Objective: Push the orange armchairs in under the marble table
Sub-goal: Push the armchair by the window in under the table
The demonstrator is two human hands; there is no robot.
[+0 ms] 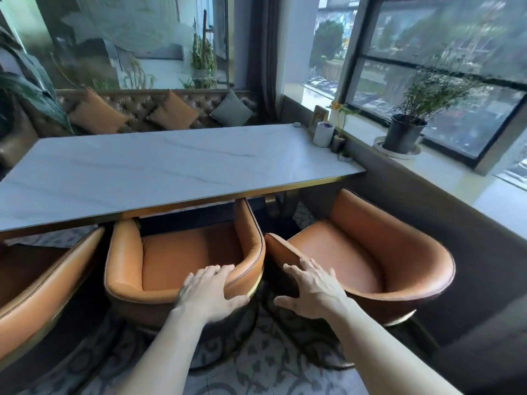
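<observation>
The left hand (209,292) grips the near right rim of the middle orange armchair (182,260), fingers curled over the backrest top and thumb on its outer face; that chair's arms reach under the marble table (159,166). The right hand (313,289) lies spread on the near left rim of the right armchair (368,252), standing out from the table.

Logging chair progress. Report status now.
Left hand gripping middle armchair backrest; right hand on right armchair rim. Middle partly under marble table, right still out. Nothing blocking.
</observation>
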